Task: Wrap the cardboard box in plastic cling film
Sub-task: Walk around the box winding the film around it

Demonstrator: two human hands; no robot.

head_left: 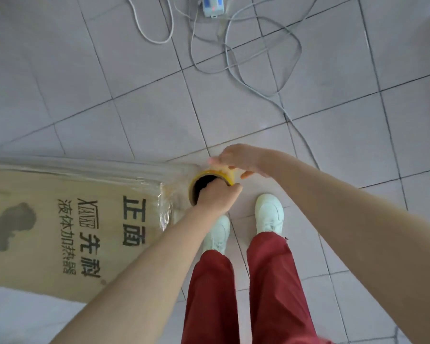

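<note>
cardboard box [60, 232] lay lower left on floor [134, 83], cling film [97, 167] along its upper edge | film roll [224, 173] stood centre, at box corner | left hand [216, 197] fingers hooked inside its core | right hand [238, 157] fingers curled over it

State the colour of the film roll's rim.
Yellow rim on the cling-film roll, clearest in head view.

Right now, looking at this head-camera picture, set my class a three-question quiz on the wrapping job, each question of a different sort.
1. True or false: the left hand has its fingers inside the core of the film roll.
2. The stretched cling film runs from the roll to: A the cardboard box; B a chair; C a door.
3. Which hand lies over the roll's outside?
Key: 1 true; 2 A; 3 the right hand.
</note>
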